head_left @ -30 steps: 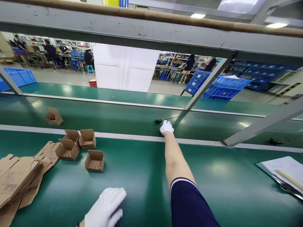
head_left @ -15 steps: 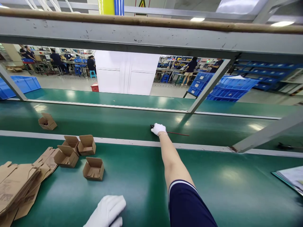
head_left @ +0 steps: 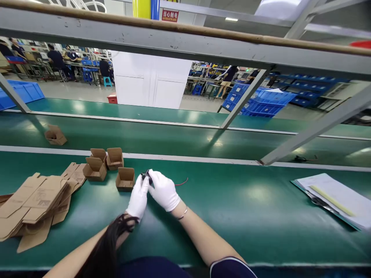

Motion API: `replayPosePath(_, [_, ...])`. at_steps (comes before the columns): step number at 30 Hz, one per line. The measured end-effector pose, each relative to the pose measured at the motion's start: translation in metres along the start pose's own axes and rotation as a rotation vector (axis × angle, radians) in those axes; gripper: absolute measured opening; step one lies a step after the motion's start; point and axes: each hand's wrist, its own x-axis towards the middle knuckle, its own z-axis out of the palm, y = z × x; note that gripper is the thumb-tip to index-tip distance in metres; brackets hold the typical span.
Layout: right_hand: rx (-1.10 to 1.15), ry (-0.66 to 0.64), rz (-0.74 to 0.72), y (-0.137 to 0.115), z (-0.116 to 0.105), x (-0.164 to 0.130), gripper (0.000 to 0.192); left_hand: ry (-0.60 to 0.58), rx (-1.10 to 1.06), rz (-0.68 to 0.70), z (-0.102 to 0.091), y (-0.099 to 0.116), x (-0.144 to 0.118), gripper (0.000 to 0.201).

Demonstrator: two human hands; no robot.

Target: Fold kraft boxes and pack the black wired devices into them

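Now both white-gloved hands, left hand and right hand, pinch small black part with red wire above green counter, beside open brown cardboard box.

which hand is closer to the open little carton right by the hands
Left. The left hand is just right of the open carton, almost touching its side. The right hand is farther right, beyond the left, both pinching a small black part.

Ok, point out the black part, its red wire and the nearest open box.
black part [head_left: 145,175], head view, on its top showing between the gloves
red wire [head_left: 182,183], head view, mid-loop
open box [head_left: 125,180], head view, on its front wall
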Motion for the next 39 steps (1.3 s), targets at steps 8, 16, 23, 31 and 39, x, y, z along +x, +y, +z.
replayPosePath(8, [0.07, -0.139, -0.218, -0.005, -0.041, -0.028, 0.026, 0.072, -0.222, -0.106, -0.041, 0.013, -0.015, 0.055])
replayPosePath(16, [0.528, 0.062, -0.028, 0.015, -0.069, 0.01, 0.025, -0.407, -0.282, -0.198, -0.054, 0.035, -0.033, 0.063])
replayPosePath(23, [0.848, -0.078, 0.232, -0.01, -0.031, 0.018, 0.022, -0.459, -0.381, -0.202, -0.057, 0.044, -0.039, 0.102])
replayPosePath(31, [0.306, -0.267, 0.112, -0.025, -0.019, -0.007, 0.02, -0.119, -0.199, -0.1, -0.077, 0.034, -0.021, 0.068])
replayPosePath(39, [0.05, -0.309, -0.242, -0.044, -0.048, -0.02, 0.022, -0.158, 0.616, 0.126, -0.071, 0.019, -0.029, 0.045])
